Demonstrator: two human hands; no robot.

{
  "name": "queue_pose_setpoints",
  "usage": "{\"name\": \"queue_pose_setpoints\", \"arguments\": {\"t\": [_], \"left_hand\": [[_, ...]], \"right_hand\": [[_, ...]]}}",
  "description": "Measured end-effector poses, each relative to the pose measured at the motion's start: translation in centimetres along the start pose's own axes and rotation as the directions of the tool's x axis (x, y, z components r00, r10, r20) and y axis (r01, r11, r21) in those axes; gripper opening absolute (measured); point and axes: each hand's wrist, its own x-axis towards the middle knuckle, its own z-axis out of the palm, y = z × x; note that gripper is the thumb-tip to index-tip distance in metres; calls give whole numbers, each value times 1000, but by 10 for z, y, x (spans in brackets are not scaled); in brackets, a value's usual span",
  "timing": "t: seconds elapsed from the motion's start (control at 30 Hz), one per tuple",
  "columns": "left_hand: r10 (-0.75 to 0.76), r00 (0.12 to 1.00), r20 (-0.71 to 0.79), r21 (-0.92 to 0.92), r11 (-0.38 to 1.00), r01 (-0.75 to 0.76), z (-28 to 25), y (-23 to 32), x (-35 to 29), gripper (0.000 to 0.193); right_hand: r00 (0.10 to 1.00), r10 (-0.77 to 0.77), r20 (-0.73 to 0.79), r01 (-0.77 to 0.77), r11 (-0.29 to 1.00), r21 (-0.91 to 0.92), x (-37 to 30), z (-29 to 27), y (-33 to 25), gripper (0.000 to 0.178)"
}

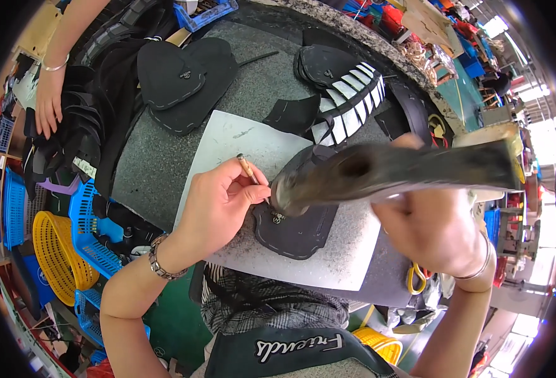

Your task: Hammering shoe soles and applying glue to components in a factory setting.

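A slim rod-shaped punch (247, 167) is pinched between the thumb and fingers of my left hand (212, 205). Its lower end is hidden behind the hammer and my fingers, over a black flat piece (300, 234) with a pale stitched edge and a small metal emblem. That piece rests on a white board (224, 151). My right hand (429, 223), blurred by motion, is closed around a hammer (379, 167). The hammer's head hangs close beside my left fingertips and covers part of the black piece; whether it touches the punch I cannot tell.
More black pieces (205, 69) lie on the grey worktop (146, 164), with a stack bearing white strips (353, 94) at back right. Another person's hand (49, 104) touches black parts at left. Blue baskets (89, 220), a yellow basket (57, 252) and yellow-handled scissors (416, 279) stand around.
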Motion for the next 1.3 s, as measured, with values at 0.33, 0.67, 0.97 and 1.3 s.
{"name": "queue_pose_setpoints", "arguments": {"t": [0.33, 0.67, 0.97, 1.3], "left_hand": [[265, 963, 53, 359, 895, -267, 5, 4, 2, 8], [225, 974, 6, 258, 941, -219, 9, -1, 4, 7], [396, 893, 214, 647, 627, -434, 12, 6, 2, 9], [20, 999, -41, -311, 950, -32, 17, 26, -20, 10]], "right_hand": [[996, -53, 73, 51, 998, 22, -7, 9, 10, 27], [985, 1, 174, 8, 999, -51, -5, 4, 10, 31], [965, 155, 211, -145, 987, -65, -8, 5, 7, 27], [955, 172, 244, -177, 984, -1, -75, 31, 31, 37]]}}
